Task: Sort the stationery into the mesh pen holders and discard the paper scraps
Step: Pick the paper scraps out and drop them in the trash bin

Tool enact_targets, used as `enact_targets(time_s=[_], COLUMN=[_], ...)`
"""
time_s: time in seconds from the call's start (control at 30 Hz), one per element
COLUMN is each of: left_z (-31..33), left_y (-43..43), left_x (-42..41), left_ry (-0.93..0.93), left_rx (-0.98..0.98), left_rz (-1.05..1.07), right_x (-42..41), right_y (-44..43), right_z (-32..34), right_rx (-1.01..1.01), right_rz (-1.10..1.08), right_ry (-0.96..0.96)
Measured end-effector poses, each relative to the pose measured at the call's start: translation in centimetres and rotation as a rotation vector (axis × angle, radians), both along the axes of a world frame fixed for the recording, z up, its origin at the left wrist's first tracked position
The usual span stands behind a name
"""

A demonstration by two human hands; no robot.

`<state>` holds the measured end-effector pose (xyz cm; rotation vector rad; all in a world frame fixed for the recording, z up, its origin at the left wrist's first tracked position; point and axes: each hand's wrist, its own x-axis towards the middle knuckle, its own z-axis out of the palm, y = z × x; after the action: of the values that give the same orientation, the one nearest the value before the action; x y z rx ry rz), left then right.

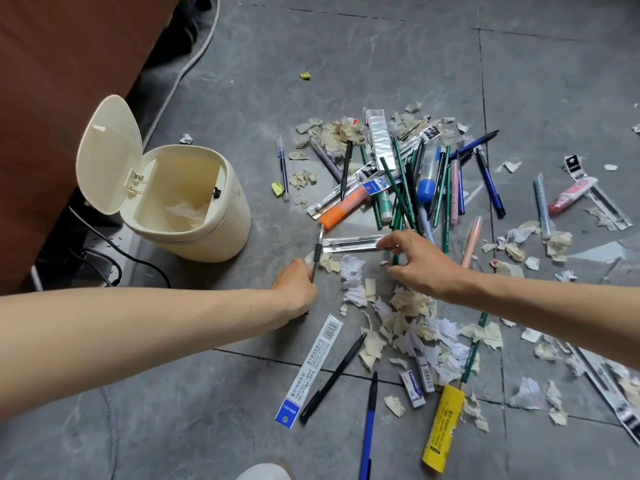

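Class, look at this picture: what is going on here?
A person is sorting a floor littered with pens, pencils and paper scraps. The left hand grips a black pen; the right hand reaches, fingers spread, for a clear packet. A cream bin stands open to the left with some paper inside. No mesh holders are in view.

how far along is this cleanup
Barely started. A little paper lies in the open bin. The left hand grips a black pen; the right hand reaches for a clear wrapper. Most pens and scraps lie on the floor; no holders in view.
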<state>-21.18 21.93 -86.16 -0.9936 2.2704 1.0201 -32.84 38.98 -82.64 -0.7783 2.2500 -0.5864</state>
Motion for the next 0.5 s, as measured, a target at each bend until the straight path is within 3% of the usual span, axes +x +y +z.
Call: enact_targets(time_s=[0.2,0.33,0.43,0.5], left_z=[0.1,1.6,1.9,1.6], left_y=[0.5,0.4,-0.7,-1.9], left_x=[0.3,-1.0,-3.1,-4.6], left_ry=[0.042,0.186,0.271,0.288], left_rx=[0.277,0.383,0.353,0.216], left_rz=[-0.182,-0.22,-0.126,-0.166], right_x=[0.1,-0.2,-0.3,-0.4], right_y=[1.0,1.1,1.1,1.3], right_z=[0.0,-0.3,-0.3,-0.4], right_rx=[0.023,0.046,0.043,0.048], right_rz=[-0.008,0.031,0.084,0.115], right_ry=[-0.047,0.039,0.087,0.104])
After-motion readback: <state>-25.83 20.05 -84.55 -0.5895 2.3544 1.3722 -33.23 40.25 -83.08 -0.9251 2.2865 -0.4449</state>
